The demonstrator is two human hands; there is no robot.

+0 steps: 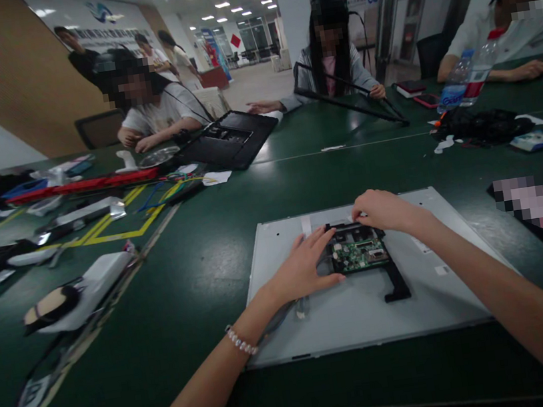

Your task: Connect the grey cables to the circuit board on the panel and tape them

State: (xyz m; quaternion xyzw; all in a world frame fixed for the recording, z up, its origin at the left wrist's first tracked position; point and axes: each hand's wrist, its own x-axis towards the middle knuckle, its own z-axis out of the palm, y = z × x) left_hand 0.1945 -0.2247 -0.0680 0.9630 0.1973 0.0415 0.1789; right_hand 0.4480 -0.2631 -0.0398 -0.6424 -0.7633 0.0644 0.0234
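A flat grey display panel (pixel 369 321) lies back side up on the table before me. On its middle sits a black plastic bracket (pixel 397 280) around a green circuit board (pixel 359 255), with one hooked arm reaching toward me. My left hand (pixel 305 266) rests at the bracket's left side, fingers stretched and spread, thumb along the lower edge. At the bracket's top edge my right hand (pixel 378 210) is closed in a pinch; what lies between its fingertips is hidden. A thin cable with a pale connector (pixel 300 308) lies on the panel below my left hand.
The green table (pixel 203 294) holds a white-and-tan device (pixel 82 294), a red strip (pixel 82 185), a black monitor casing (pixel 229 138), plastic bottles (pixel 457 83) and black cables (pixel 483 126). Across it sit co-workers; one holds a black frame (pixel 346 88).
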